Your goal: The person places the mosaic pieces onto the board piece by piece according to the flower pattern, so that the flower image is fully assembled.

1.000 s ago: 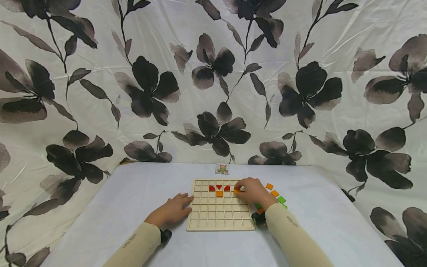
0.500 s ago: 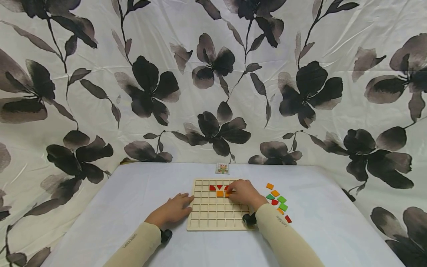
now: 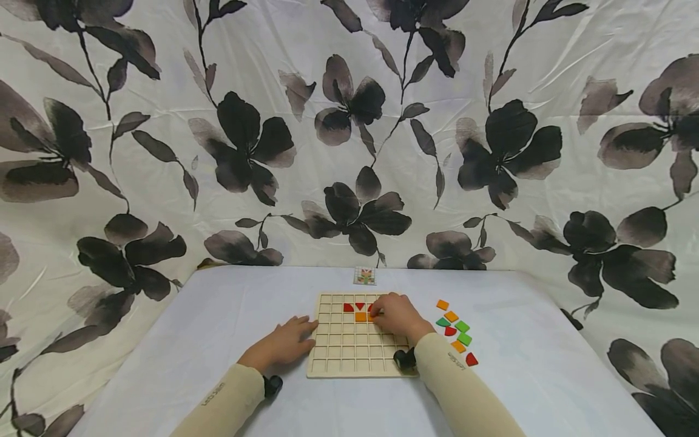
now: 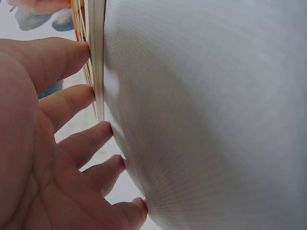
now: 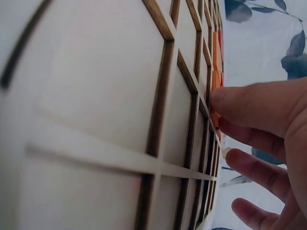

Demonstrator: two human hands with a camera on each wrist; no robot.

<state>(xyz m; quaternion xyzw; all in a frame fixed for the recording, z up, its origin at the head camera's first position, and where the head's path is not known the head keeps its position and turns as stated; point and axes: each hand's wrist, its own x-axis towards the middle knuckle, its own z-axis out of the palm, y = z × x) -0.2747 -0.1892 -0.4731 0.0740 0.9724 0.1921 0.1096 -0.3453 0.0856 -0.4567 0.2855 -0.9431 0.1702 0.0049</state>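
A: Where was the orange tile [image 3: 371,316], & what had it?

B: On the far half of the board [image 3: 349,350], just right of the seated orange pc [image 3: 361,317]. R hand [image 3: 397,314] had it: thumb & finger clamped on the tile, per R wrist view. Couldn't tell if it sat flush in its cell.

A: And the L hand [image 3: 286,342]?

B: Fingers spread apart, nothing in that grip, tips against the board's left edge. Prob. enough to steady it.

A: How'd the tile look to handle?

B: Light & stiff, I'd say; thin, flat, prob. a bit slippery on the face. Not v. fragile, tho a corner could've chipped if forced.

A: Best hold?

B: Opposite edges, fingertips only, b/c the board's raised ridges left little room round a seated pc. Flat press on top for the last bit, imo.

A: Neighbors?

B: Red pcs [image 3: 348,308] on the board, one row farther; the hand hid part of the rightmost. Loose pcs [image 3: 463,326] lay flat on the surface [image 3: 508,315], right of the board, so those prob. needed a nail under an edge. Patterned card [image 3: 364,276] was past the board's far edge.
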